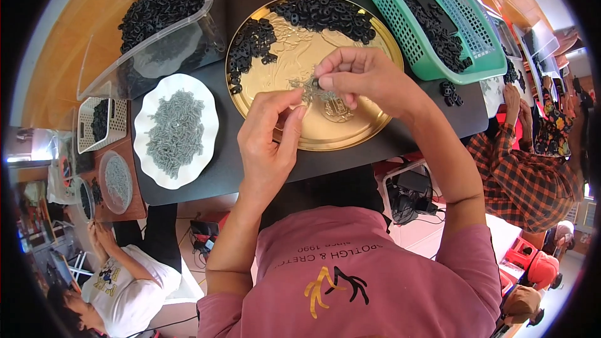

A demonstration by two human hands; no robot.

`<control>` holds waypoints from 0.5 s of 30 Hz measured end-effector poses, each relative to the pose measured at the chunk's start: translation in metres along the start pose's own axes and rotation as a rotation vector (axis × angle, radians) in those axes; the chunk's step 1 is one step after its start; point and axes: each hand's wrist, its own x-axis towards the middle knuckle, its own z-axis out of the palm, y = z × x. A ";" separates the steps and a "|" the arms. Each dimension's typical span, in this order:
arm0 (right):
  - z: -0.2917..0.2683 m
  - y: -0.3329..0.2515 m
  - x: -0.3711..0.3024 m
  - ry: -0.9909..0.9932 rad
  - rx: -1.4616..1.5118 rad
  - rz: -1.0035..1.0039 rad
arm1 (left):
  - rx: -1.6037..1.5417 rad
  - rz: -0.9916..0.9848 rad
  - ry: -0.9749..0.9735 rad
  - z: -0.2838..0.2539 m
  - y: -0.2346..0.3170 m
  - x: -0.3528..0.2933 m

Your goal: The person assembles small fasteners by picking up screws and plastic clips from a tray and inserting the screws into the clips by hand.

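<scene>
Hands [270, 138] [369, 81] above gold tray [291, 56], lettered pink shirt [388, 275]

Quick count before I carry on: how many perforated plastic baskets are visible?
2. The green basket is to the upper right of the gold tray; the smaller white basket is left of the scalloped plate. Others may be hidden near the crowded right edge.

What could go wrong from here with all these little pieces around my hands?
The white plate of grey pieces sits by the table's left edge, so a bump might spill them. The small piece pinched in your right hand could slip into the gold tray. Loose black pieces beside the green basket might get brushed off the table.
</scene>
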 end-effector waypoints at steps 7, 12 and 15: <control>0.015 0.011 -0.025 -0.108 0.362 0.167 | 0.094 0.286 -0.031 -0.001 0.005 -0.001; 0.029 0.010 -0.048 -0.059 0.189 0.105 | 0.070 0.309 -0.094 -0.006 0.005 -0.010; 0.037 0.024 -0.058 -0.010 0.128 -0.005 | 0.028 0.212 -0.135 -0.007 0.007 -0.019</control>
